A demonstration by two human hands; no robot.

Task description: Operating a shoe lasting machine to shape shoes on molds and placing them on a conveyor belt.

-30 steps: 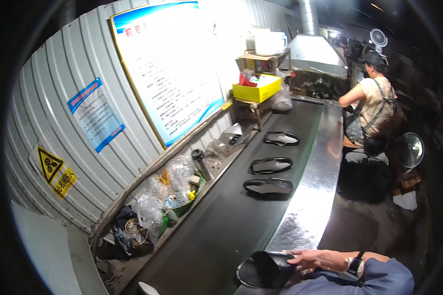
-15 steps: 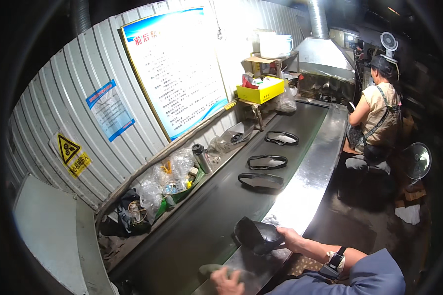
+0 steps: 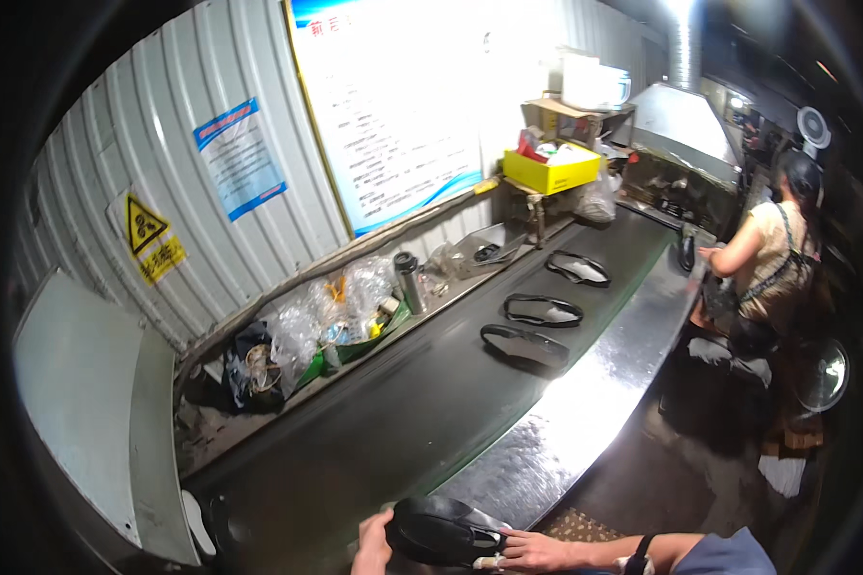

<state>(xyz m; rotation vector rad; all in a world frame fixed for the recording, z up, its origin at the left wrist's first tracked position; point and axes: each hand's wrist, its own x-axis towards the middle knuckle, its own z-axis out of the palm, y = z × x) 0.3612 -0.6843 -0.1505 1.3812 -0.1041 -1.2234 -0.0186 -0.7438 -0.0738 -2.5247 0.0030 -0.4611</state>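
A black shoe (image 3: 439, 529) is between my two hands at the near edge of the metal ledge. My left hand (image 3: 372, 544) is closed against its left end, thumb along the side. My right hand (image 3: 535, 553) grips the other end, where a pale strip shows by the fingers. Beyond them, several black shoe pieces with light insides lie on the dark conveyor belt (image 3: 384, 422), among them a near one (image 3: 524, 347), a middle one (image 3: 544, 310) and a far one (image 3: 578, 268).
A shiny metal ledge (image 3: 547, 431) borders the belt's right side. Along the wall stand a thermos (image 3: 408, 283), plastic bags (image 3: 292, 350) and a yellow box (image 3: 551, 171). A white curved piece (image 3: 198, 522) lies by the machine cover (image 3: 86, 402). A co-worker (image 3: 762, 264) sits at the far right.
The black shoe has come nearer and lower, still in my right hand. My left hand has moved from the ledge onto its left end. The view has shifted.
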